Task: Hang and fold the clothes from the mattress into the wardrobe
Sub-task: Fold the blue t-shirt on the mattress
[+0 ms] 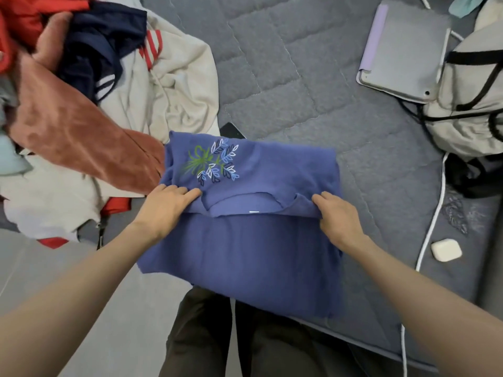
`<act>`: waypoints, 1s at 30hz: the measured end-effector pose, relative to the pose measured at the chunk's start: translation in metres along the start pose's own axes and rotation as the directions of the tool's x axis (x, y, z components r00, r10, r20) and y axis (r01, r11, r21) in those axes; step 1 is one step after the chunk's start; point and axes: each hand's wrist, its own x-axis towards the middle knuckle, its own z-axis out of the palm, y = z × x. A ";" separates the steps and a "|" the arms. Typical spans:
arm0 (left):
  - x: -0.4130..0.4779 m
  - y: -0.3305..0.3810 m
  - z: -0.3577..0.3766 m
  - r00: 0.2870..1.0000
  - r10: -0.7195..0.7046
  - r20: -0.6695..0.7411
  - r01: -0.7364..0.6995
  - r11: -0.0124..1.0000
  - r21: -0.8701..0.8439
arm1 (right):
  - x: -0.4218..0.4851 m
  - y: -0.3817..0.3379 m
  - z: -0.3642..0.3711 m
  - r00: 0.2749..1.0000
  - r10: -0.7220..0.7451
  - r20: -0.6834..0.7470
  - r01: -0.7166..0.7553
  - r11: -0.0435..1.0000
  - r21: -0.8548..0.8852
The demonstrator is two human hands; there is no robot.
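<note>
Blue shirt [245, 254] lies at the near edge of the grey mattress [299, 77], one garment, its top half doubled over so the leaf print faces up. Two hands are on it: the left hand [166, 205] pinches the folded edge on the left, the right hand [337, 216] pinches it on the right, fingers curled into the cloth. Left of it is a heap: one rust towel [70, 131], one cream garment [174, 85], one navy piece [103, 36], one red piece [24, 20]. On the right are one tablet [405, 50], one pale bag [473, 104] and one earbud case [446, 250] beside a white cable [430, 232].
</note>
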 end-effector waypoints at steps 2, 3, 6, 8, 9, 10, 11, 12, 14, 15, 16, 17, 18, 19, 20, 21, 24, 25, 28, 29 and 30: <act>-0.009 0.002 0.006 0.999 0.036 0.001 -0.036 0.999 0.008 | -0.009 0.000 0.009 0.998 0.015 0.054 -0.015 1.000 0.006; -0.013 0.002 0.008 0.998 0.057 0.030 -0.059 0.998 0.036 | -0.013 -0.001 0.012 0.993 0.023 0.116 -0.028 0.999 0.042; -0.020 0.006 0.008 0.967 0.134 0.216 -0.166 0.976 0.139 | -0.026 -0.004 0.015 0.926 0.007 0.377 -0.071 0.985 0.155; -0.021 0.010 0.005 0.922 0.157 0.354 -0.216 0.967 0.135 | -0.032 -0.008 0.013 0.891 -0.002 0.454 -0.030 0.998 0.064; -0.020 0.011 0.003 0.904 0.162 0.394 -0.225 0.967 0.118 | -0.033 -0.010 0.012 0.896 -0.002 0.444 -0.001 1.000 0.006; -0.020 0.013 0.001 0.910 0.180 0.373 -0.225 0.971 0.083 | -0.033 -0.013 0.010 0.915 -0.002 0.402 0.013 1.000 -0.024; -0.019 0.015 -0.001 0.932 0.194 0.305 -0.213 0.977 0.031 | -0.031 -0.016 0.008 0.941 0.001 0.337 0.006 1.000 -0.020; -0.017 0.016 -0.005 0.957 0.188 0.223 -0.185 0.982 -0.035 | -0.028 -0.019 0.005 0.967 0.009 0.255 -0.013 1.000 0.014; -0.007 0.018 -0.014 0.986 0.153 0.068 -0.142 0.979 -0.144 | -0.018 -0.023 -0.001 0.996 0.047 0.073 -0.056 0.991 0.121; 0.001 0.018 -0.019 0.991 0.136 -0.006 -0.135 0.977 -0.162 | -0.011 -0.025 -0.006 0.997 0.071 -0.005 -0.069 0.982 0.174; 0.011 0.019 -0.023 0.992 0.110 -0.069 -0.120 0.980 -0.160 | -0.003 -0.027 -0.010 0.994 0.093 -0.061 -0.078 0.973 0.218; 0.022 0.018 -0.025 0.990 0.073 -0.118 -0.090 0.985 -0.145 | 0.006 -0.029 -0.016 0.990 0.108 -0.095 -0.081 0.964 0.252; 0.033 0.017 -0.028 0.990 0.030 -0.139 -0.048 0.990 -0.130 | 0.015 -0.031 -0.020 0.987 0.114 -0.112 -0.079 0.957 0.278; 0.044 0.016 -0.030 0.991 -0.014 -0.135 -0.002 0.993 -0.117 | 0.025 -0.031 -0.025 0.986 0.116 -0.119 -0.076 0.952 0.297; 0.055 0.014 -0.032 0.991 -0.050 -0.122 0.037 0.994 -0.104 | 0.035 -0.031 -0.030 0.986 0.117 -0.116 -0.076 0.948 0.310; 0.066 0.011 -0.034 0.990 -0.073 -0.122 0.062 0.994 -0.091 | 0.045 -0.031 -0.033 0.987 0.119 -0.107 -0.079 0.944 0.321; 0.092 0.002 -0.040 0.985 -0.113 -0.133 0.108 0.993 -0.045 | 0.073 -0.025 -0.039 0.990 0.139 -0.040 -0.118 0.937 0.330; 0.099 -0.001 -0.041 0.985 -0.134 -0.105 0.134 0.991 -0.009 | 0.081 -0.023 -0.041 0.988 0.153 -0.003 -0.144 0.934 0.327; 0.113 -0.008 -0.045 0.982 -0.190 0.018 0.185 0.970 0.159 | 0.101 -0.015 -0.046 0.973 0.206 0.104 -0.228 0.934 0.274; 0.116 -0.010 -0.046 0.979 -0.195 0.054 0.180 0.963 0.200 | 0.105 -0.014 -0.048 0.966 0.222 0.131 -0.249 0.935 0.251; 0.117 -0.011 -0.047 0.977 -0.193 0.088 0.168 0.958 0.234 | 0.109 -0.012 -0.050 0.960 0.232 0.156 -0.264 0.936 0.233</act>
